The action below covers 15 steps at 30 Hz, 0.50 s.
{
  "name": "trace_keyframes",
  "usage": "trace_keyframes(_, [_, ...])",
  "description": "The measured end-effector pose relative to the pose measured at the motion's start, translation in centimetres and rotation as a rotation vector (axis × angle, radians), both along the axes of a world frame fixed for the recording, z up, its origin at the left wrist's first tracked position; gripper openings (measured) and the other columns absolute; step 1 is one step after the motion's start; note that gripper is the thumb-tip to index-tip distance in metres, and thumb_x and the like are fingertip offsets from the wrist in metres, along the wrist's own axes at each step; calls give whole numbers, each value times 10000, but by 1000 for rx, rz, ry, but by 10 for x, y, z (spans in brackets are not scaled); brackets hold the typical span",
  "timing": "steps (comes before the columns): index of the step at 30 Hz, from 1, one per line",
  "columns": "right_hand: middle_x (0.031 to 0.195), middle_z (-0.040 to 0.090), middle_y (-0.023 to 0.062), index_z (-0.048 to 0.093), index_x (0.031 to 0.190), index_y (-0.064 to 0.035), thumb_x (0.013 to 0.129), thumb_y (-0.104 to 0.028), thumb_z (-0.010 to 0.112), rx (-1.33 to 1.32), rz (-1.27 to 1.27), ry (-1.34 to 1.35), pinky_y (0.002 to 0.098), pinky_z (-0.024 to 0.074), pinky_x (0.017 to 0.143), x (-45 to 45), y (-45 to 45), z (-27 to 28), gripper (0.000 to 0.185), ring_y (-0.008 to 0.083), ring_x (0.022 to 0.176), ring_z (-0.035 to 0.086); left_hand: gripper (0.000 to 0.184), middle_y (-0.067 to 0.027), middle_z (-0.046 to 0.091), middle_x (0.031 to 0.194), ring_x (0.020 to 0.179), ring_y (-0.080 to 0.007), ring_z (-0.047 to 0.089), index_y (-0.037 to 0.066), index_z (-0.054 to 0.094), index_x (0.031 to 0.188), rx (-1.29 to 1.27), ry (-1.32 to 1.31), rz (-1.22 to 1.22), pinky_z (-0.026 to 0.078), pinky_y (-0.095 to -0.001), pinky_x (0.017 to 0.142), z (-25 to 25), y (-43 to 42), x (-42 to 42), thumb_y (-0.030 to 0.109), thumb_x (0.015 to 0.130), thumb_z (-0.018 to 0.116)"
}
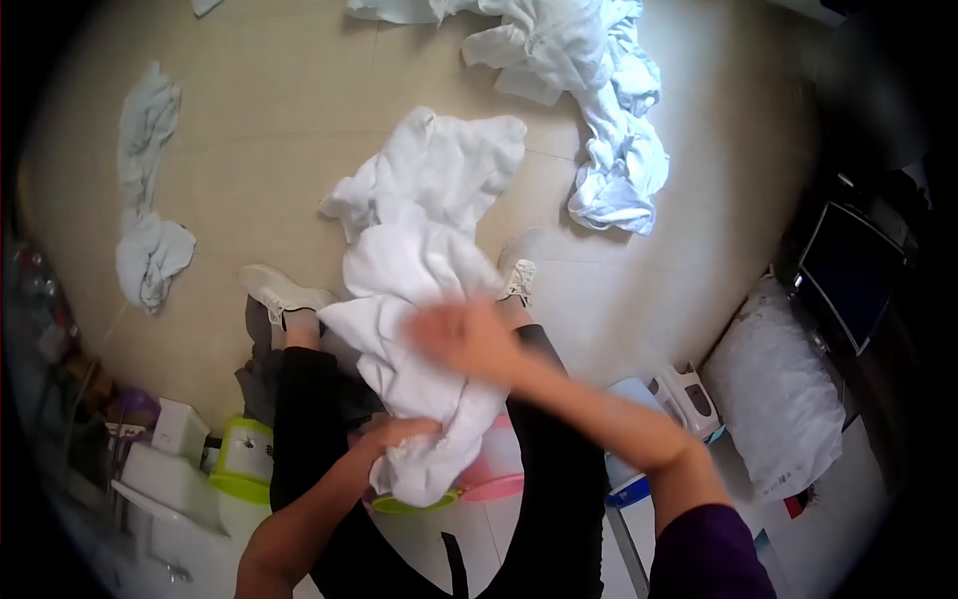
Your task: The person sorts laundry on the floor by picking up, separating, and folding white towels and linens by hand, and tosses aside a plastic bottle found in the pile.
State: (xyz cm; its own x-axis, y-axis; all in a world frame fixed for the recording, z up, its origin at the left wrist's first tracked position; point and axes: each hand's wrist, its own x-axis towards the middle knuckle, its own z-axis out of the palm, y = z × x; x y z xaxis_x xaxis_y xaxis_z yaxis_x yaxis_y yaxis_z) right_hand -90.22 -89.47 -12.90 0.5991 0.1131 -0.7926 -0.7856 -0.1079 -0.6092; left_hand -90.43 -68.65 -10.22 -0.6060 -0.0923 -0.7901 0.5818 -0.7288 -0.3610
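A white cloth (424, 265) stretches from the floor up between my legs, crumpled and folded along its length. Near its lower end, my left hand (399, 431) is closed on the cloth, with its fingertips partly hidden by the fabric. Over the middle of the cloth is my right hand (464, 339), blurred by motion, so its fingers cannot be made out. Whether it touches the cloth is unclear.
More white cloths lie on the tiled floor at the upper right (619, 170) and left (150, 250). Green-rimmed (242, 487) and pink (494, 484) containers stand near my legs. A white plastic bag (773, 399) and a dark screen (848, 275) are at the right.
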Motion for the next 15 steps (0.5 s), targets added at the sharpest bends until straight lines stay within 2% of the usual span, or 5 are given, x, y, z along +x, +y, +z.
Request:
trace_keyframes(1, [1071, 631, 165, 669, 1044, -74, 808, -207, 690, -440, 3, -205, 407, 464, 890, 3, -21, -75, 272, 293, 982, 598, 540, -128, 639, 1183, 1060, -210, 615, 22, 584, 1242, -552, -172, -242, 466, -319, 941, -40, 40, -68, 197, 758, 746])
trace_keyframes(2, [1234, 535, 225, 644, 1070, -63, 779, -205, 699, -957, 237, -412, 471, 391, 973, 21, -52, -137, 329, 344, 1123, 505, 632, -99, 622, 1191, 1055, -180, 601, -14, 555, 1267, -55, 61, 207, 461, -299, 928, -15, 33, -50, 256, 742, 783])
trace_keyframes(4, [1208, 503, 240, 650, 970, -30, 759, -200, 688, -1304, 229, -416, 493, 366, 962, 39, -103, -199, 273, 394, 1119, 461, 674, -141, 635, 1184, 1081, -245, 609, 5, 575, 1248, -350, -225, 113, 447, -355, 972, -9, 20, -66, 251, 666, 813])
trace_keyframes(10, [913, 616, 210, 551, 1047, -41, 881, -154, 601, -196, 205, -406, 435, 466, 782, -30, -61, -86, 207, 397, 868, 595, 750, -165, 641, 1145, 1039, -237, 633, -84, 577, 1191, -86, -41, 36, 502, -298, 885, -27, -4, -86, 234, 577, 867])
trace_keyframes(15, [1114, 607, 258, 386, 1348, 17, 855, -238, 687, -873, -496, 56, 403, 459, 905, -105, -187, -102, 631, 370, 1033, 599, 661, -139, 676, 1064, 980, -200, 657, -87, 600, 1153, 82, -140, -183, 508, -280, 871, -42, -6, -89, 252, 641, 846])
